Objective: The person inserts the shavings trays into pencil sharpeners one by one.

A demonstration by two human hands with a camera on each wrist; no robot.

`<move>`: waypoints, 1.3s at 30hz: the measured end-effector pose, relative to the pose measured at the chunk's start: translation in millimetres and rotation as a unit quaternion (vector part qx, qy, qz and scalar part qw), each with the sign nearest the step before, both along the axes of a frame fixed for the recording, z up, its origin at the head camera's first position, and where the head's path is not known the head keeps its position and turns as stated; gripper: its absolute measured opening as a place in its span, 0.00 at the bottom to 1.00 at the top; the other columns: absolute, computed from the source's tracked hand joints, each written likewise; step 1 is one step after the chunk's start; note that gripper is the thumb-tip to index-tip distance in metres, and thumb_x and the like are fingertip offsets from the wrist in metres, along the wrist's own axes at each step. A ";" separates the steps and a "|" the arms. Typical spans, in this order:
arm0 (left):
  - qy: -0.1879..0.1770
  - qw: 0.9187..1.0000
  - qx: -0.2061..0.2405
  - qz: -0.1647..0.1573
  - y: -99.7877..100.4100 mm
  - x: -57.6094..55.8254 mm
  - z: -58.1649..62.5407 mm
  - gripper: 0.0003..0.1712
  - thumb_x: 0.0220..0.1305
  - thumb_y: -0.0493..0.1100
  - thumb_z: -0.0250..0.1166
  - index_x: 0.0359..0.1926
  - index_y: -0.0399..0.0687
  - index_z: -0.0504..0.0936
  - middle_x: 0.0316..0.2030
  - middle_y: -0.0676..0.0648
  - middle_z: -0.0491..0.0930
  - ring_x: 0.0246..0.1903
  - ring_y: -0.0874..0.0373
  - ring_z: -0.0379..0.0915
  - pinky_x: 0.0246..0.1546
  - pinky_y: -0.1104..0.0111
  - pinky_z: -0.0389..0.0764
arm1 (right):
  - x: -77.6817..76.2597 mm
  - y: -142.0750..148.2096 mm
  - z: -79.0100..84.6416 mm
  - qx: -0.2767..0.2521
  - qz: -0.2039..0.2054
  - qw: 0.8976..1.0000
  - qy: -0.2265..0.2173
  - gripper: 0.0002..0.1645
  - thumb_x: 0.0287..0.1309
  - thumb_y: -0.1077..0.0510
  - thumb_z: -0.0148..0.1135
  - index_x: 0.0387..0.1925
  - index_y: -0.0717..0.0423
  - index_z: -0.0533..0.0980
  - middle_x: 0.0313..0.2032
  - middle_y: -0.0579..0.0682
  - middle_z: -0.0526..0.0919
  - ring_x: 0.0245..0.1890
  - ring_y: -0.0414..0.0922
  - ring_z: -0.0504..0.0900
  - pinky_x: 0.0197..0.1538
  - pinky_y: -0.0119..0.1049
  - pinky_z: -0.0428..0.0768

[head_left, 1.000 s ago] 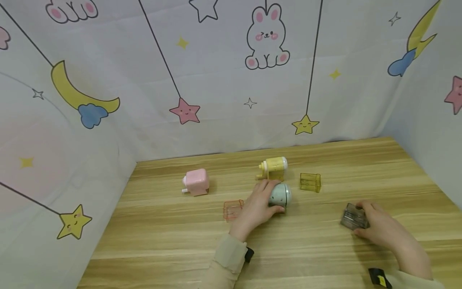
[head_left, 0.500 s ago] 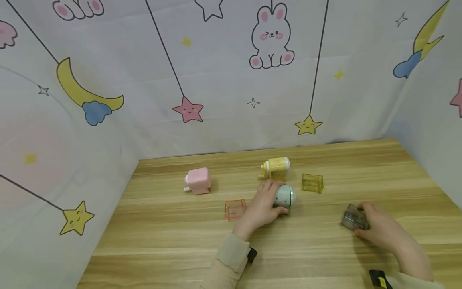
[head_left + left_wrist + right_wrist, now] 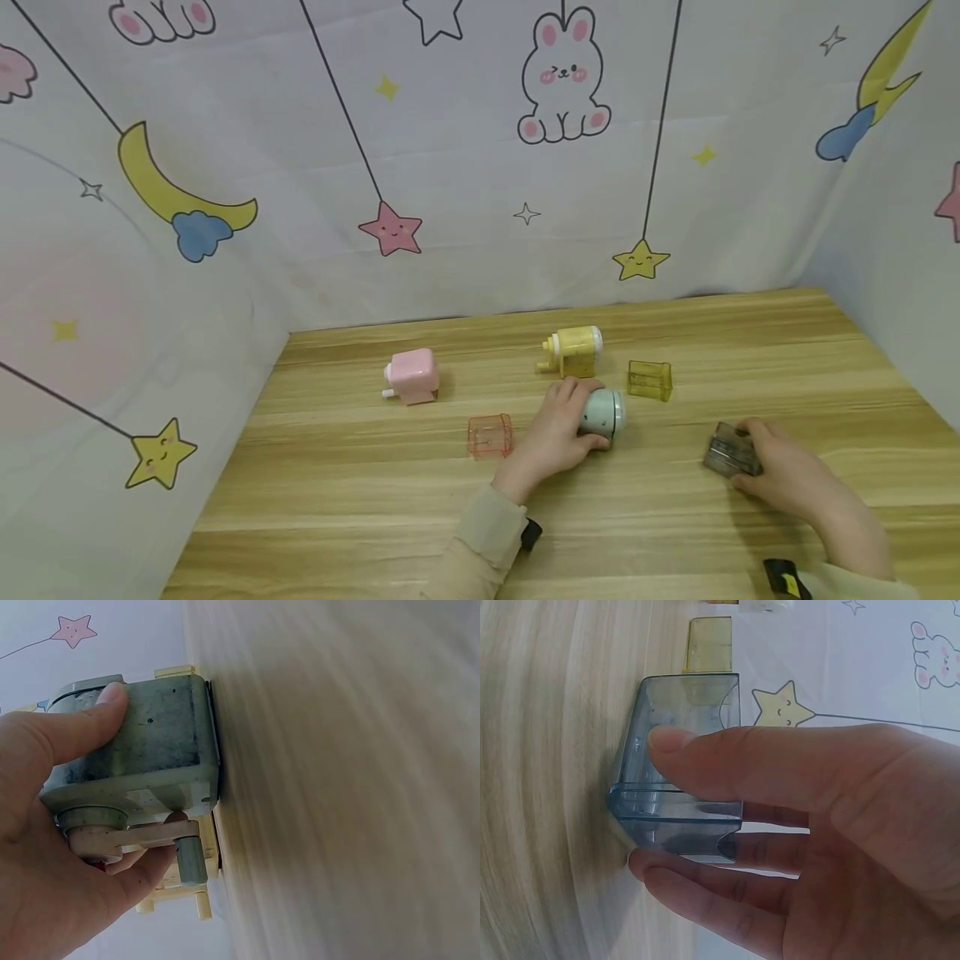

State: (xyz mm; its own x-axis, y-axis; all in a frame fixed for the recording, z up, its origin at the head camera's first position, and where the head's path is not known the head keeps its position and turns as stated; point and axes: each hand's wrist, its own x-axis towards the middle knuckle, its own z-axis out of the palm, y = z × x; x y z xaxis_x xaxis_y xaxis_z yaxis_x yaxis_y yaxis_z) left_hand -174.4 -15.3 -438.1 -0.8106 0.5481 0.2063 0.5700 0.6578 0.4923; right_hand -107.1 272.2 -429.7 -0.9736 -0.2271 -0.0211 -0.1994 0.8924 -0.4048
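Observation:
My left hand (image 3: 553, 429) grips a pale green hand-crank pencil sharpener (image 3: 602, 412) near the middle of the table. In the left wrist view the thumb presses on the sharpener's (image 3: 154, 731) dark-smudged side, with fingers curled beneath near its crank (image 3: 191, 859). To the right, my right hand (image 3: 791, 471) holds a smoky clear shavings drawer (image 3: 731, 450). Seen from the right wrist, the thumb lies along one face of the drawer (image 3: 682, 705) and the fingers wrap the opposite side. A gap of bare wood separates the sharpener and this drawer.
Behind the left hand stands a yellow crank sharpener (image 3: 576, 350), and a clear yellow drawer (image 3: 649, 381) lies to its right. A pink sharpener (image 3: 414, 375) stands at the left, with a clear red-edged drawer (image 3: 490, 436) nearer. A printed cloth (image 3: 465, 283) backs the table.
My left hand has shifted slightly right and nearer with the green sharpener. The right hand has edged a little left with the smoky drawer. The other sharpeners and drawers stay put.

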 end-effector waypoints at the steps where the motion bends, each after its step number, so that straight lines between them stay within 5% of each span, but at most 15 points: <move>1: 0.000 1.000 0.000 0.001 0.2 0.1 0.1 0.40 0.48 0.51 0.68 0.61 0.51 0.60 0.50 0.49 0.66 0.49 0.57 0.58 0.47 0.65 0.73 | -0.2 0.0 0.1 0.000 0.001 1.000 0.001 0.41 0.36 0.58 0.71 0.49 0.76 0.62 0.43 0.77 0.70 0.38 0.63 0.73 0.36 0.58 0.76; 39: 0.008 1.000 0.010 -0.024 13.9 -1.2 -3.9 0.39 0.47 0.50 0.69 0.59 0.53 0.62 0.50 0.49 0.67 0.51 0.55 0.58 0.46 0.65 0.73 | -5.8 -17.9 -0.9 -0.006 0.022 0.999 0.027 0.38 0.35 0.59 0.71 0.47 0.72 0.64 0.40 0.72 0.73 0.37 0.60 0.74 0.36 0.58 0.77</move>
State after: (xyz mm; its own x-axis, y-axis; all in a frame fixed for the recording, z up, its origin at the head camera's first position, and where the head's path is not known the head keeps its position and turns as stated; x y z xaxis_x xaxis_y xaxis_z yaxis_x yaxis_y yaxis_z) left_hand -175.6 -1.4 -442.0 -0.7803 0.5814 0.2304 0.6085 0.6205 0.4947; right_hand -112.9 254.3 -430.6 -0.9626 -0.2689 0.0339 -0.2593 0.8774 -0.4037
